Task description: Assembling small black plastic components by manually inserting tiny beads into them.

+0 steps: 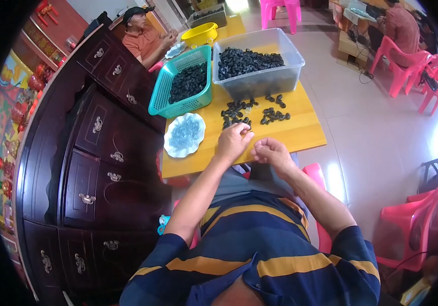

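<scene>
Curling together just at the near side of the loose black pieces [275,116], the thumb and fingers of your left hand [233,143] left hardly any gap. You had your right hand [274,153] close by on the right, over the near edge of the yellow tabletop [305,130], with its thumb drawn in against bent fingers. Whether either hand grasped a piece could not be told, since your fingers covered whatever might have lain between them.

Your left hand came against the nearest black pieces and may have hidden some. The tiny clear bits on the scalloped white plate [178,153], to your left, were too fine to tell apart.

The loose pieces were small, dark and rounded, scattered in clusters on the smooth tabletop. Just beyond them stood a translucent plastic bin [289,80], heaped with similar black pieces; left of it, a turquoise perforated basket [182,107] held more. Farther off sat a glossy yellow basin [198,34].
</scene>
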`<action>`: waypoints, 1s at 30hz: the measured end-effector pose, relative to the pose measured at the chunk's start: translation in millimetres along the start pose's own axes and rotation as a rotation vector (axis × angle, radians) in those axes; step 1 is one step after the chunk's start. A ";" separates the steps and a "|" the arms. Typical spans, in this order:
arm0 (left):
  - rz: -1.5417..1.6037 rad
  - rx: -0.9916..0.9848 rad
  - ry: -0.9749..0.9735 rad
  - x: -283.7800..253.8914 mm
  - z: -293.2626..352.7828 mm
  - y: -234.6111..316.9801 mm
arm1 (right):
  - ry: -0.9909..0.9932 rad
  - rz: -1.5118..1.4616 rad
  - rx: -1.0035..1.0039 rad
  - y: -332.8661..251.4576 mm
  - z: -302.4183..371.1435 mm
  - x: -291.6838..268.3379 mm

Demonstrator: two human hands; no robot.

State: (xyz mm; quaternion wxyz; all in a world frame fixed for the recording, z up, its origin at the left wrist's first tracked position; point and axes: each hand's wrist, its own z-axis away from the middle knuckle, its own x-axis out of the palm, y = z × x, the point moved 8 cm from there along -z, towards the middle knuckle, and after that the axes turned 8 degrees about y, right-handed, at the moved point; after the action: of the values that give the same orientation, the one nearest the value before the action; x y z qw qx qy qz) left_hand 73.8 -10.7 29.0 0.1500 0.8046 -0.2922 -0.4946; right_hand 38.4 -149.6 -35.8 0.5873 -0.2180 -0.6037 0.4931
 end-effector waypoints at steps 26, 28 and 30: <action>0.838 -0.510 -0.070 6.2 8.5 -12.1 | 0.053 -0.040 0.025 -5.2 0.2 -8.6; 0.870 -0.505 -0.094 3.5 14.6 -4.4 | 0.041 -0.054 0.050 -7.7 1.4 -5.1; 0.773 -0.399 -0.109 2.0 18.7 7.3 | 0.031 -0.069 0.075 -6.9 1.9 -4.1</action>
State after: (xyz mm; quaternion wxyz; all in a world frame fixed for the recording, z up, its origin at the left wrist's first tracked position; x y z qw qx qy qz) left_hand 55.6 -16.8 22.8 0.4609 0.5641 -0.4781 -0.4906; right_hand 39.7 -156.6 -31.6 0.6209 -0.1825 -0.5827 0.4915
